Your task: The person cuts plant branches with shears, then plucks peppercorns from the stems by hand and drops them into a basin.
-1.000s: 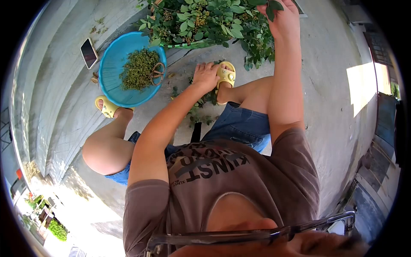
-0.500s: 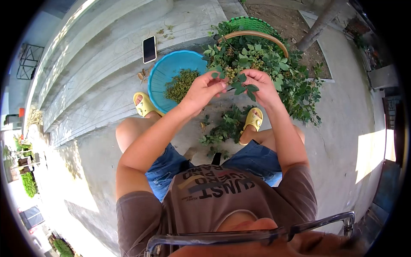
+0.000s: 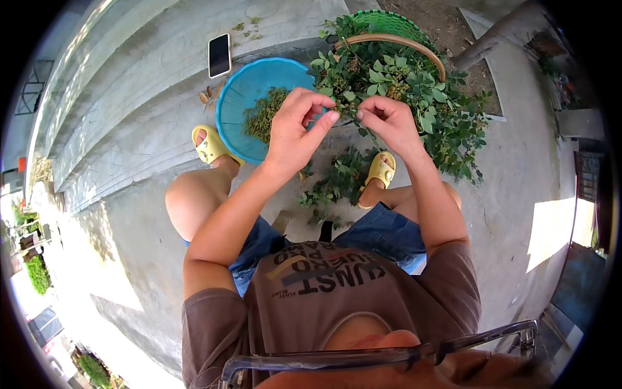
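Note:
My left hand point(image 3: 295, 133) pinches the edge of a small cluster of green berries point(image 3: 343, 110) between thumb and forefinger. On the other side, my right hand point(image 3: 392, 126) is closed on the leafy sprig that bears the cluster, thumb against forefinger. Both hands are raised in front of the basket point(image 3: 392, 24), a green woven one with a brown arched handle, heaped with leafy branches point(image 3: 421, 97). Left of them is a blue plastic basin point(image 3: 236, 107) holding a pile of picked green berries point(image 3: 264, 113), partly hidden by my left hand.
A phone point(image 3: 219, 56) lies on the concrete step beyond the basin. Stripped leafy sprigs point(image 3: 337, 181) lie on the ground between my feet, which wear yellow sandals point(image 3: 381, 170). Concrete steps point(image 3: 116, 110) rise at the left. A trunk-like post point(image 3: 489, 42) stands behind the basket.
The leaves that hung below my right hand are no longer spread between the hands. My left hand has turned more upright, its fingertips at the cluster. The camera view has shifted slightly.

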Action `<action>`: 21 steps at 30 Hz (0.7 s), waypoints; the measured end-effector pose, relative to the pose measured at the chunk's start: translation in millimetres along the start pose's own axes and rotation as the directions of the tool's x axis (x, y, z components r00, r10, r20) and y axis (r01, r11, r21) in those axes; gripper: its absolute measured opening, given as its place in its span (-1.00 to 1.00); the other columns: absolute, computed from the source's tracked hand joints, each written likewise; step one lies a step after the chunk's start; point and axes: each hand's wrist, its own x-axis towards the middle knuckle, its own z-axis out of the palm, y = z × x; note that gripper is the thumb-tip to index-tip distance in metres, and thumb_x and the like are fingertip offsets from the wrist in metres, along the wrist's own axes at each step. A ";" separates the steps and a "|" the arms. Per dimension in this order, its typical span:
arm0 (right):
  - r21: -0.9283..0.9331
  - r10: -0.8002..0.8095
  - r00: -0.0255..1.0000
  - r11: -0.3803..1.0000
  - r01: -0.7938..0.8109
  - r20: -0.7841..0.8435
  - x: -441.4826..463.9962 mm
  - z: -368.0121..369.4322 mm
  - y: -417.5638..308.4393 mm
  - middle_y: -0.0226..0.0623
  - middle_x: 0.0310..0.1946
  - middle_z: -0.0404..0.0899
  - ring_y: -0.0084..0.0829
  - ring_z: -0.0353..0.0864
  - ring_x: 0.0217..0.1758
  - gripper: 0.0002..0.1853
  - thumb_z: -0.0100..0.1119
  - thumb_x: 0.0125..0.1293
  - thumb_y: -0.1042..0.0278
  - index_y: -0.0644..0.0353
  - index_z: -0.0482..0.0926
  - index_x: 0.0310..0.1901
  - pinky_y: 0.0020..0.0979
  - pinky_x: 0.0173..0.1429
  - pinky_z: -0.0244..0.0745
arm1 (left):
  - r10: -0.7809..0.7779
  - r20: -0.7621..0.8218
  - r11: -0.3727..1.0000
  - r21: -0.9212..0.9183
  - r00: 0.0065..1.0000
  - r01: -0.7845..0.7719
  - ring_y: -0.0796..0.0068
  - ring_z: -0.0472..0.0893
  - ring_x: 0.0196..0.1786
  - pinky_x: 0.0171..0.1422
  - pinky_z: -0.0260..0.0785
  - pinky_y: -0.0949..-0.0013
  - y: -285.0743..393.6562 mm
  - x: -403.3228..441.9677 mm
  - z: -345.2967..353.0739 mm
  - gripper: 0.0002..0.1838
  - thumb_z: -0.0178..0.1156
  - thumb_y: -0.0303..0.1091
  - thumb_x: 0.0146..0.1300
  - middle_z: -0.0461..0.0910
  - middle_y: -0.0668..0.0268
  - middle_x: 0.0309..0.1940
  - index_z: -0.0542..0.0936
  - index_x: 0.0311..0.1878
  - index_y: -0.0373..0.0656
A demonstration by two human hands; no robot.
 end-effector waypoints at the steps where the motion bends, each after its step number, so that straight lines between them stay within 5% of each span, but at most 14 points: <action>1: -0.075 0.003 1.000 0.997 -0.003 0.000 0.1 1.5 -3.0 -0.59 -0.51 0.48 -0.78 0.32 -0.49 -0.92 0.22 0.22 0.46 0.27 0.56 -0.35 -0.65 -0.42 0.23 | 0.063 0.038 0.994 0.088 0.997 -0.067 0.55 0.44 -0.36 -0.29 0.34 0.49 1.6 1.7 2.6 -0.80 0.31 -0.43 0.13 0.43 0.36 -0.35 0.57 -0.18 -0.23; 6: -0.189 -0.089 0.996 0.978 0.085 -0.011 -1.5 11.4 -19.7 -0.53 -0.55 0.47 -0.76 0.30 -0.54 -0.93 0.23 0.16 0.49 0.28 0.55 -0.40 -0.62 -0.47 0.23 | 0.049 0.024 0.991 0.125 0.998 -0.052 0.42 0.49 -0.33 -0.26 0.40 0.42 -11.7 1.8 11.6 -0.75 0.34 -0.48 0.04 0.46 0.29 -0.33 0.57 -0.19 -0.27; 14: -0.256 -0.110 0.994 0.961 0.101 -0.022 -5.6 12.5 -25.3 -0.38 -0.59 0.45 -0.61 0.39 -0.56 -0.87 0.26 0.10 0.46 0.32 0.53 -0.43 -0.53 -0.45 0.35 | 0.256 0.061 0.912 0.317 0.965 -0.262 0.21 0.52 -0.30 -0.22 0.44 0.26 -13.3 3.0 17.2 -0.79 0.31 -0.58 -0.11 0.45 0.21 -0.35 0.53 -0.35 -0.28; 21: -0.261 -0.136 0.990 0.958 0.122 -0.036 -4.3 15.1 -20.2 -0.41 -0.59 0.45 -0.64 0.35 -0.57 -0.89 0.23 0.11 0.47 0.31 0.52 -0.42 -0.54 -0.46 0.30 | 0.313 0.095 0.859 0.396 0.945 -0.325 0.24 0.55 -0.31 -0.25 0.45 0.29 -9.3 4.2 17.2 -0.74 0.29 -0.62 -0.12 0.46 0.20 -0.29 0.51 -0.29 -0.31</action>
